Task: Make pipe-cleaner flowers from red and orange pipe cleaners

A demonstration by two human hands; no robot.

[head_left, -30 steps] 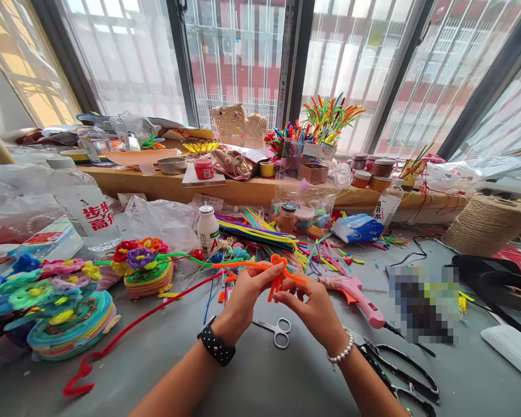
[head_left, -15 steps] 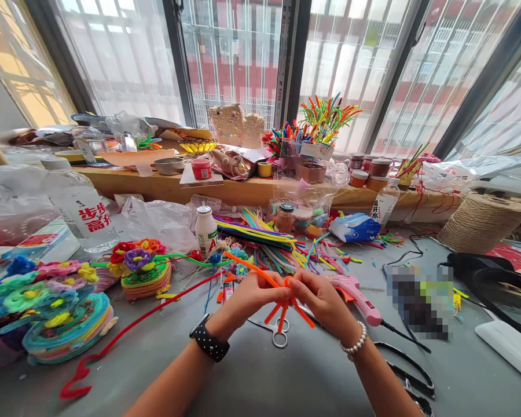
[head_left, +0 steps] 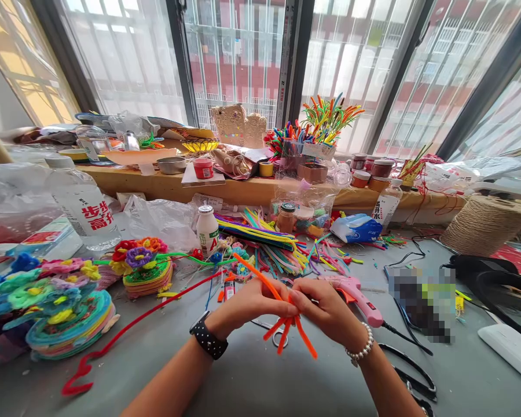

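Observation:
Several orange pipe cleaners (head_left: 306, 337) are pinched between my two hands, above the grey table. My left hand (head_left: 260, 301) grips them from the left, thumb pressed against the fingers, and one long orange end slants up and left past it. My right hand (head_left: 325, 307) closes on the same bundle from the right, its fingertips meeting the left thumb. Short orange ends fan out downward below the fingers. The spot where they join is hidden by my fingertips. Under the hands lie metal scissors (head_left: 280, 337), partly covered.
A pink glue gun (head_left: 364, 307) with a black cord lies right of my hands. A red pipe cleaner (head_left: 130, 330) stretches across the left side, near pipe-cleaner flowers (head_left: 139, 258). Behind are loose pipe cleaners (head_left: 282, 255), a white bottle (head_left: 207, 231) and a twine spool (head_left: 486, 223).
Both hands have come slightly lower and nearer with the orange pipe cleaners. The fingertips now cover the joint that showed between them before, and the scissors are more hidden.

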